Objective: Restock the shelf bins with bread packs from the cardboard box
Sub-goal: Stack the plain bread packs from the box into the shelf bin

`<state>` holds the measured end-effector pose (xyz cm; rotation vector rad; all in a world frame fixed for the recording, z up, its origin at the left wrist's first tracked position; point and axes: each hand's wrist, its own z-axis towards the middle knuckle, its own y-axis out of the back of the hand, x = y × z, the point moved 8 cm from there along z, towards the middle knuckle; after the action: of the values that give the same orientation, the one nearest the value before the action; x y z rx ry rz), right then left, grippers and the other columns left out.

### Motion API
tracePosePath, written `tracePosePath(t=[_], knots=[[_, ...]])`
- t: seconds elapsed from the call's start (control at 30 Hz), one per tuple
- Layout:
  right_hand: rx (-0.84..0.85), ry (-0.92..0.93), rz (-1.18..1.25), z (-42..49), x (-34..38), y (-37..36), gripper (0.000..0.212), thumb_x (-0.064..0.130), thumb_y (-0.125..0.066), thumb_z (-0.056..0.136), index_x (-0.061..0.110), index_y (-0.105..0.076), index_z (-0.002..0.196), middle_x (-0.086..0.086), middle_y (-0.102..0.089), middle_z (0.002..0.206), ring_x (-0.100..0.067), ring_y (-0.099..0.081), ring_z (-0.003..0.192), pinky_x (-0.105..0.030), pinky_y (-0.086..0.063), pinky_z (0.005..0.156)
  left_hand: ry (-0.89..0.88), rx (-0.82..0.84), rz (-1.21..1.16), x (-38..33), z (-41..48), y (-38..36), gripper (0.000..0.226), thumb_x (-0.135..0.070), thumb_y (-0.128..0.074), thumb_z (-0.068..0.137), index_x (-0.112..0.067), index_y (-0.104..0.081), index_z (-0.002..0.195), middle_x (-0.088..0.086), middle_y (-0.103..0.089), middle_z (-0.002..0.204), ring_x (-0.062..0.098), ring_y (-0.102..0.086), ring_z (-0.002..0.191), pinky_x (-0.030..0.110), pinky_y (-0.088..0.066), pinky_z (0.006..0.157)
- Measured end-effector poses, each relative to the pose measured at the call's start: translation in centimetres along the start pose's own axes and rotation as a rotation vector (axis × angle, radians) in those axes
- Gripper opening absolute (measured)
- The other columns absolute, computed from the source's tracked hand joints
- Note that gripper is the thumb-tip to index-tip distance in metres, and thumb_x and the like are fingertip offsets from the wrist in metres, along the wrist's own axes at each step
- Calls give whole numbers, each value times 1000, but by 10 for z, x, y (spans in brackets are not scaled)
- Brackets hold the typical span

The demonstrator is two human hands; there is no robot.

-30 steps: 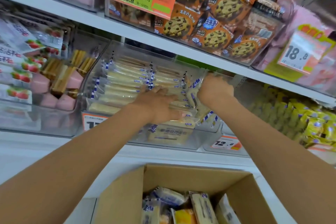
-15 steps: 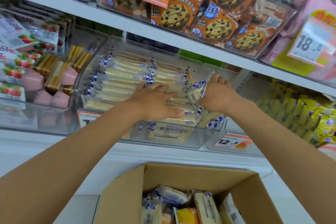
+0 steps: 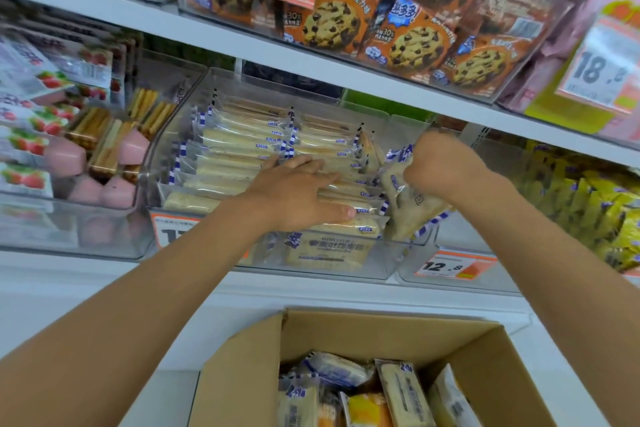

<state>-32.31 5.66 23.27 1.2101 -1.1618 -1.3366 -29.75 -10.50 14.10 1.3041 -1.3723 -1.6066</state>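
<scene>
While its fingers lie spread and flat, not curled around anything, the left hand (image 3: 298,194) presses palm-down on the rows of pale bread packs in clear wrappers with blue-and-white checked edges (image 3: 242,146), the thumb resting along the front row. These packs stand on edge in two columns inside the clear plastic shelf bin (image 3: 388,270), and one more lies face-out against the bin's front wall. Just to the right, the right hand (image 3: 443,170) is clenched around the top of a single clear-wrapped bread pack with blue print (image 3: 408,208), which hangs tilted at the bin's right end, its lower part against the bin's right front corner; the fingertips themselves are hidden behind the hand. Below the bin's front, orange price tags (image 3: 453,265) sit along the white shelf edge (image 3: 311,291). To the left, another clear bin holds pink and brown wafer-like snacks (image 3: 104,152); to the right lie yellow packets (image 3: 588,204). On the shelf above stand orange chocolate-chip cookie bags (image 3: 408,42). At the bottom, well below both arms, the open brown cardboard box (image 3: 381,329) holds more loosely piled bread packs, among them a yellow-orange pack (image 3: 367,409).
</scene>
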Motion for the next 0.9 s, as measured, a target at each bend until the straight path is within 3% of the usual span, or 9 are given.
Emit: tracePosePath(t=[0.07, 0.1, 0.2, 0.3, 0.4, 0.53, 0.6, 0.77, 0.9], knots=[[55, -23, -52, -5, 5, -19, 67, 11, -58, 89, -13, -24, 141, -24, -41, 132, -36, -56, 111, -38, -47, 80, -3, 1, -2, 0, 1, -1, 81, -84, -30, 81, -45, -17, 152, -11, -3, 164, 9, 5, 150, 47, 6, 121], [58, -24, -64, -6, 10, -28, 78, 12, -59, 89, -13, -10, 146, -24, -34, 141, -38, -50, 122, -40, -46, 89, 0, -3, -4, 0, 1, -1, 82, -84, -30, 81, -45, -17, 152, -11, -3, 164, 9, 5, 150, 47, 6, 121], [72, -16, 122, -2, 20, -38, 70, 16, -51, 96, -13, -10, 145, -27, -23, 150, -39, -35, 135, -42, -36, 105, 5, -10, -8, 1, 1, -1, 83, -85, -29, 80, -45, -17, 152, -11, -3, 164, 9, 5, 150, 46, 5, 121], [153, 59, 357, 3, 19, -50, 77, 50, -25, 102, -3, 4, 151, -19, 2, 161, -31, -7, 148, -39, -13, 119, -7, -19, -2, 0, 1, -2, 83, -85, -28, 80, -44, -17, 152, -10, -4, 165, 9, 5, 150, 48, 5, 121], [213, 224, 326, -2, 30, -74, 97, 77, -5, 84, 10, -10, 154, -11, -10, 161, -23, -9, 149, -44, -10, 121, -10, -23, 2, 1, 2, -2, 85, -84, -28, 80, -43, -18, 153, -9, -4, 165, 9, 5, 150, 47, 5, 121], [234, 303, 397, -3, 30, -82, 86, 79, -5, 85, 28, 8, 154, 2, 19, 161, -14, 22, 146, -40, 10, 120, -1, 4, 18, 1, 0, -4, 94, -89, -25, 73, -42, -13, 154, -9, -1, 165, 8, 9, 150, 48, 5, 121], [156, 362, 352, -5, 30, -81, 92, 82, -5, 82, 28, 9, 154, 3, 20, 160, -14, 24, 146, -40, 10, 120, -2, 20, 26, 0, -1, -4, 105, -94, -19, 63, -42, -10, 154, -9, 2, 165, 8, 11, 150, 48, 5, 121], [324, 362, 276, 3, 34, -101, 126, 96, 7, 58, 19, -9, 155, 1, 6, 163, -14, 18, 148, -46, 4, 120, 18, 49, 72, -1, -2, -5, 112, -97, -28, 57, -43, -7, 154, -9, 6, 164, 8, 13, 150, 45, 6, 122], [339, 356, 189, 3, 35, -107, 100, 83, -10, 81, 18, 3, 155, -1, 15, 162, -17, 20, 147, -43, 7, 120, 63, 55, 133, 2, 1, -6, 106, -96, -34, 64, -47, -2, 153, -11, 9, 164, 9, 16, 149, 46, 6, 122]])
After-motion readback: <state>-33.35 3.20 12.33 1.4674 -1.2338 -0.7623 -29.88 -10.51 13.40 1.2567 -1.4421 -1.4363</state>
